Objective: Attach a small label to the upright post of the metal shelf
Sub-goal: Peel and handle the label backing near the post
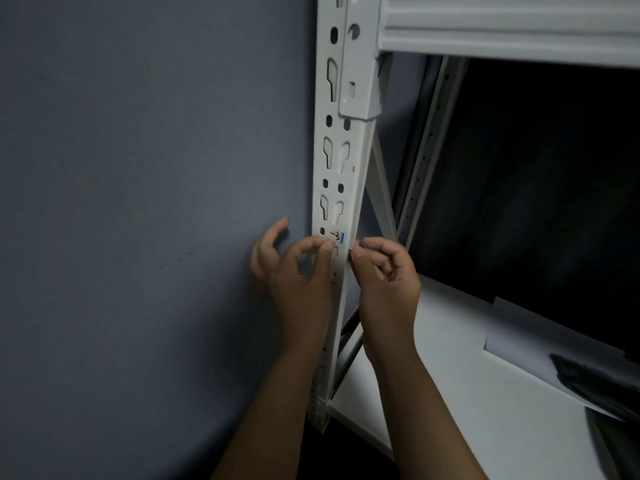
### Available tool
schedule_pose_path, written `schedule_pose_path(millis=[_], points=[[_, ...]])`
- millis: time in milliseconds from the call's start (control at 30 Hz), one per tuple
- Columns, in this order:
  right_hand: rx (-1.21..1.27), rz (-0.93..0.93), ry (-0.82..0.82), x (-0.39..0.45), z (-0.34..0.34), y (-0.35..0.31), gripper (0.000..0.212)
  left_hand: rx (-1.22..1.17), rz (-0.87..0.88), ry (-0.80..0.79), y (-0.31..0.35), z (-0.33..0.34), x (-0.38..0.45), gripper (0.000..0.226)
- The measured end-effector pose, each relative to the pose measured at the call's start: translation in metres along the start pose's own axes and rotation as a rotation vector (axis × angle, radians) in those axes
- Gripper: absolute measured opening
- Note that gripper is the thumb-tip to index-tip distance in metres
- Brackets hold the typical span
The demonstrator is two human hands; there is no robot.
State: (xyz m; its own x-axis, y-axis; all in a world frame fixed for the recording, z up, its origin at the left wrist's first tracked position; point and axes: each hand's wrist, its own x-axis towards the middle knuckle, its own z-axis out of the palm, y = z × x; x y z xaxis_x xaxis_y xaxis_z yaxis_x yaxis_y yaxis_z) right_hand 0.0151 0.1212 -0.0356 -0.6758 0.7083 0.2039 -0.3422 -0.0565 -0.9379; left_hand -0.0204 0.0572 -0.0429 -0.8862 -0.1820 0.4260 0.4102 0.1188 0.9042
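A white slotted upright post [341,157] of the metal shelf runs down the middle of the head view. A small white label [337,236] with black handwriting and a blue edge lies against the post's front face. My left hand [298,268] pinches the label's lower left part between thumb and forefinger, its other fingers spread toward the wall. My right hand [384,271] pinches the label's blue-edged right end at the post's right edge, fingers curled. Both hands hide the post below the label.
A grey wall [138,202] fills the left side, close behind my left hand. A white beam [502,29] crosses the top right. A white shelf board [450,393] below carries a sheet of paper [540,341] and a dark object [595,379].
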Motion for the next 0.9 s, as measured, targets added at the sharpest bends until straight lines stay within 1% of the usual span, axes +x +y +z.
schedule_pose_path(millis=[133,233,400,500,600,667,800,900], points=[[0.039,0.015,-0.004,-0.0001,-0.0002,-0.0033,0.015,0.049,0.044,0.079,0.0003,-0.0002,-0.0003,0.024],[0.034,0.007,-0.011,0.0003,-0.0005,-0.0034,0.014,0.032,0.024,0.104,0.0000,0.0033,-0.0020,0.018],[0.007,-0.002,-0.002,0.0003,-0.0003,-0.0004,0.017,0.001,-0.002,0.066,-0.0021,0.0067,-0.0041,0.010],[-0.001,-0.012,-0.001,-0.0015,0.0006,-0.0011,0.017,-0.012,0.005,0.030,-0.0010,0.0048,-0.0037,0.019],[0.025,-0.011,-0.003,-0.0025,0.0013,-0.0031,0.014,0.033,0.005,-0.027,0.0029,0.0038,-0.0009,0.028],[0.021,-0.015,-0.005,-0.0022,0.0012,-0.0028,0.012,0.038,0.006,-0.037,0.0026,0.0026,-0.0004,0.030],[-0.023,-0.032,-0.009,-0.0005,-0.0013,0.0004,0.016,0.018,-0.005,0.047,-0.0006,-0.0010,-0.0018,0.025],[-0.008,-0.024,-0.018,0.0008,-0.0031,0.0014,0.016,0.043,-0.009,0.080,-0.0032,0.0013,-0.0018,0.015]])
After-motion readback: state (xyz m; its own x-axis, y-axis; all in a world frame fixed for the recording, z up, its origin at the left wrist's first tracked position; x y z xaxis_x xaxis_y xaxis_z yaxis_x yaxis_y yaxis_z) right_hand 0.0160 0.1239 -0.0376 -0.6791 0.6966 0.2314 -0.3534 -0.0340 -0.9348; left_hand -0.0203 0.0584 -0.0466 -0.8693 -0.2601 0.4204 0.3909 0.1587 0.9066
